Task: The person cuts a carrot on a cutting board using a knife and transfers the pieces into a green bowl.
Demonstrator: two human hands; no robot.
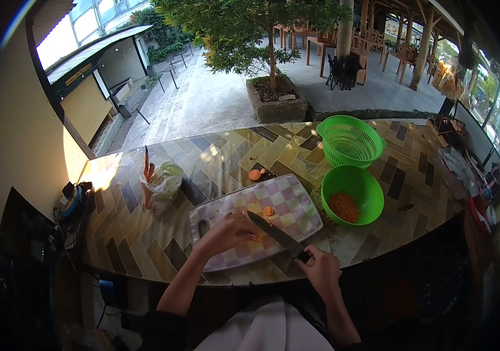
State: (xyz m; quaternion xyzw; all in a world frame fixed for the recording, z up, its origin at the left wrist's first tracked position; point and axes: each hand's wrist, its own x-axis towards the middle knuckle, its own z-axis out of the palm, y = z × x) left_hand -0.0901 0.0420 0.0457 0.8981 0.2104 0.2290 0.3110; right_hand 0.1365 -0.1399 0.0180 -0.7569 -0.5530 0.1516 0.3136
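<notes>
My right hand (pixel 320 268) is wrapped around the dark handle of a kitchen knife (pixel 277 234). Its blade points up and left across a pink and white checked cutting board (pixel 297 196). At the left of the blade, my left hand (pixel 231 230) has its fingers bent together on the board, with orange carrot pieces (pixel 254 238) showing at the fingertips. A short carrot chunk (pixel 268 210) lies just beyond the knife tip. To the right of the board stands a green bowl (pixel 373 196) with finely cut carrot (pixel 344 207) in its bottom.
A green colander (pixel 352 137) stands behind the bowl. Carrot ends (pixel 255 174) lie past the board's far edge. At the left, a plastic bag (pixel 167 180) holds pale green produce, with whole carrots (pixel 147 175) beside it. Plastic packets (pixel 459 169) crowd the tiled table's right end.
</notes>
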